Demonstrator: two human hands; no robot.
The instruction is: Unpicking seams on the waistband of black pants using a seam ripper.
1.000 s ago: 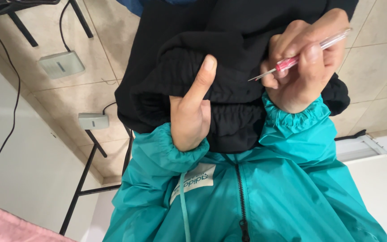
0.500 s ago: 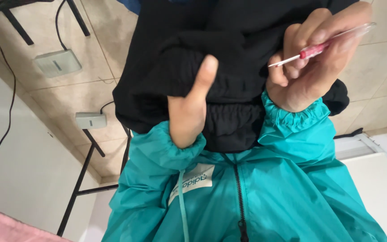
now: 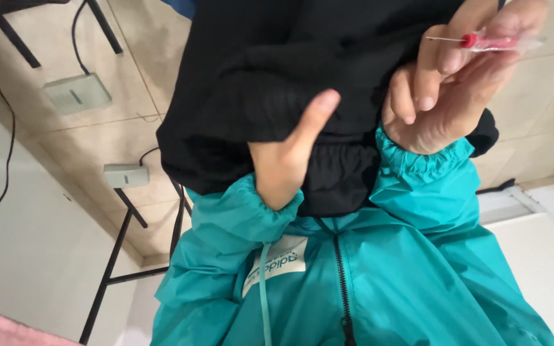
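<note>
My left hand grips a fold of black fabric, thumb on top and fingers hidden beneath. My right hand is raised at the upper right and pinches a slim clear-and-pink tool with a thin metal tip, its tip pointing left, above the fabric. Both wrists come out of teal jacket sleeves with elastic cuffs. The black fabric hangs over my lap and hides what lies under it.
The teal zip jacket fills the lower view. On the tiled floor lie a grey box and a small white adapter with cables. Black metal table legs stand left, by a white wall.
My right hand has lifted the pink tool up and to the right, away from the fabric. My left hand keeps its hold on the black fabric.
</note>
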